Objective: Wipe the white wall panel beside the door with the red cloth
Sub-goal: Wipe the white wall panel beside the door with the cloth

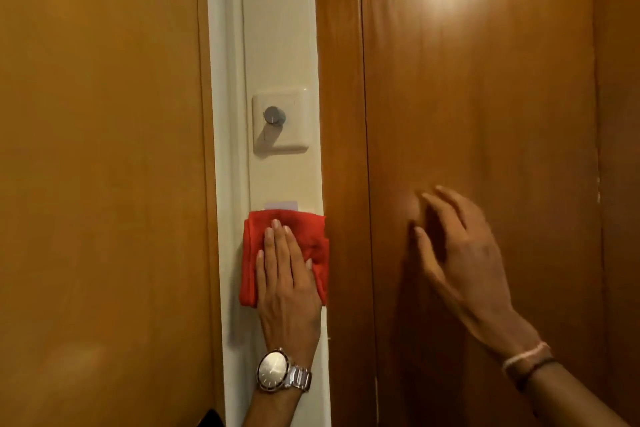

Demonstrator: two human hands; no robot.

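Observation:
A narrow white wall panel (278,28) runs top to bottom between two brown wooden surfaces. My left hand (287,282), with a silver watch on the wrist, presses a folded red cloth (251,253) flat against the panel, below the middle. The fingers lie straight and point up. My right hand (457,253) is held with fingers apart against or just in front of the wooden door (485,97) on the right; it holds nothing and looks slightly blurred.
A white switch plate with a grey round knob (275,115) is fixed to the panel above the cloth. A small pale sticker (280,205) shows just over the cloth's top edge. Another wooden door (100,149) fills the left.

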